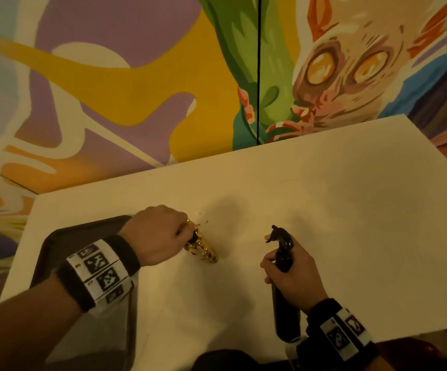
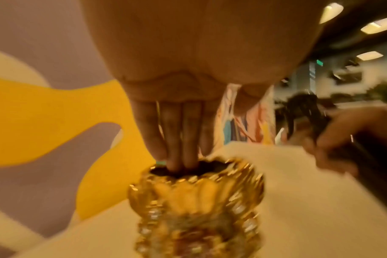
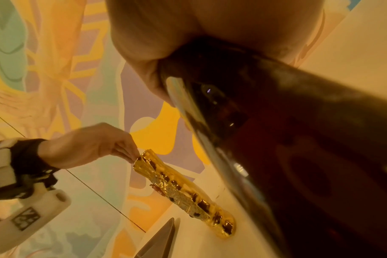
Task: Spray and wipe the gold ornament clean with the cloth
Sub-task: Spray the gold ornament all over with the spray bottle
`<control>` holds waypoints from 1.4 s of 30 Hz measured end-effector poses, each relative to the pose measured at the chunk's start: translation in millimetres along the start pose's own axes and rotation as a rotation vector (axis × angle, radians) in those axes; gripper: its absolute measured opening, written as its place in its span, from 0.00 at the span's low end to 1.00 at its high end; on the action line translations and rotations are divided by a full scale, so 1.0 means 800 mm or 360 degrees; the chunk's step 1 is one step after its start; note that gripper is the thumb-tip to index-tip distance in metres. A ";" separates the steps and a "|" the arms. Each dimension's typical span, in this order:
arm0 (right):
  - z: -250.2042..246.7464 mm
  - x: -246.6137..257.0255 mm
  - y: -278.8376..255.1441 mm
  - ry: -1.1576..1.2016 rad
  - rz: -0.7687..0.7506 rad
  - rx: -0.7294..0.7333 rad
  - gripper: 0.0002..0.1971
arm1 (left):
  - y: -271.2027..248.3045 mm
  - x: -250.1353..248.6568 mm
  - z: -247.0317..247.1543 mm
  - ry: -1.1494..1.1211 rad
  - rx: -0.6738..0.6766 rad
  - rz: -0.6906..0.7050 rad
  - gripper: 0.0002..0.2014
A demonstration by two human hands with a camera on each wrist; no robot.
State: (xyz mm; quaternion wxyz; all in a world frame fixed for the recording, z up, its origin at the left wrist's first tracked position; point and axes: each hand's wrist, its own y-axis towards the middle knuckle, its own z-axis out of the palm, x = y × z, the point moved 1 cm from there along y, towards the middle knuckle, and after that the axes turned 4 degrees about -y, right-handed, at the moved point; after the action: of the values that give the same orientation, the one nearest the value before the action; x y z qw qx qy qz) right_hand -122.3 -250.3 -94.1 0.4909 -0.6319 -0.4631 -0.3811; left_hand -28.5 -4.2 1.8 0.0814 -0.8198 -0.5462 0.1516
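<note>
The gold ornament (image 1: pixel 202 249), a tall ribbed vase-like piece, stands tilted on the white table. My left hand (image 1: pixel 187 228) pinches its top rim. In the left wrist view, fingers (image 2: pixel 179 157) reach into the opening of the ornament (image 2: pixel 197 200). The right wrist view shows the ornament (image 3: pixel 183 192) leaning, held at the rim by the left hand (image 3: pixel 126 153). My right hand (image 1: pixel 289 274) grips a dark spray bottle (image 1: pixel 282 245) to the ornament's right, nozzle pointing left toward it. The bottle (image 3: pixel 276 139) fills the right wrist view. I cannot make out the cloth.
A dark tray (image 1: pixel 64 242) lies at the table's left edge under my left forearm; its corner (image 3: pixel 159 244) shows in the right wrist view. The white table (image 1: pixel 324 196) stretches away to the right and back. A painted mural wall stands behind it.
</note>
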 end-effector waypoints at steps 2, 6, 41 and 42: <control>0.000 0.005 0.001 0.0014 -0.0026 0.0006 0.17 | -0.008 0.003 -0.002 -0.0840 -0.0247 -0.0466 0.21; -0.008 0.007 0.008 -0.0013 -0.0081 0.0032 0.17 | 0.001 0.002 -0.001 -0.2677 0.0095 -0.1356 0.41; 0.057 0.077 0.020 -0.0545 -0.0356 0.0432 0.16 | -0.054 0.032 0.074 -0.3544 -0.0650 -0.1362 0.40; 0.066 0.081 0.020 -0.0568 -0.0357 0.0431 0.17 | -0.055 0.033 0.073 -0.3562 -0.0642 -0.1321 0.40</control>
State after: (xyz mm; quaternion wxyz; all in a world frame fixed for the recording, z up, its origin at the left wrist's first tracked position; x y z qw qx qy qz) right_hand -87.2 -186.4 -49.6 0.4362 -0.5623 -0.6566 -0.2501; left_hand -77.2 35.4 -44.2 -0.5231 0.0048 -0.5496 0.6514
